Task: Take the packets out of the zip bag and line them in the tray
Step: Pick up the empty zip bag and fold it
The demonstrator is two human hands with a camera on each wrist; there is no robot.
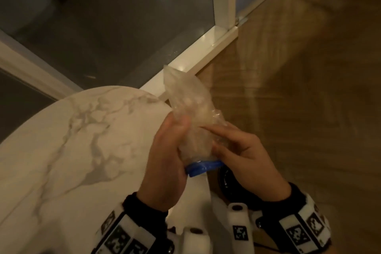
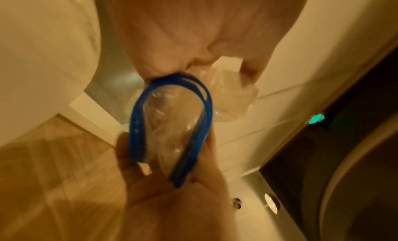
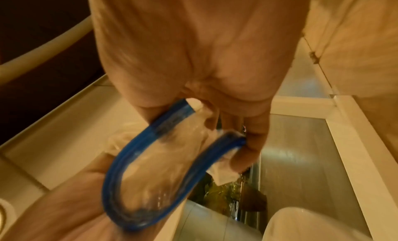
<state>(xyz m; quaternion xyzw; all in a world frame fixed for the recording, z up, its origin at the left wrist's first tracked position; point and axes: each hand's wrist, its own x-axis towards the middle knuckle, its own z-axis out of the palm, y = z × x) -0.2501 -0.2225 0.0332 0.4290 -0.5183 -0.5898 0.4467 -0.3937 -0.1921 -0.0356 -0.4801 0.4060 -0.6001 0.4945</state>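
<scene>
table (image 1: 61,150) bare beside hands | window frame (image 1: 206,47) beyond | zip bag (image 1: 189,109) mouth seemingly bent

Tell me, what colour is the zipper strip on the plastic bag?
Blue; the zipper strip shows best in the left wrist view.

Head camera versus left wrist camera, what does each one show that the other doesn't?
Only the head view shows the round white marble table, the wooden floor and the closed far end of the clear plastic zip bag pointing away from the person. Only the left wrist view shows the bag's blue zip strip bent into a U; whether the seal is parted is unclear. Both show the left hand and right hand gripping the bag near its blue zip end.
</scene>
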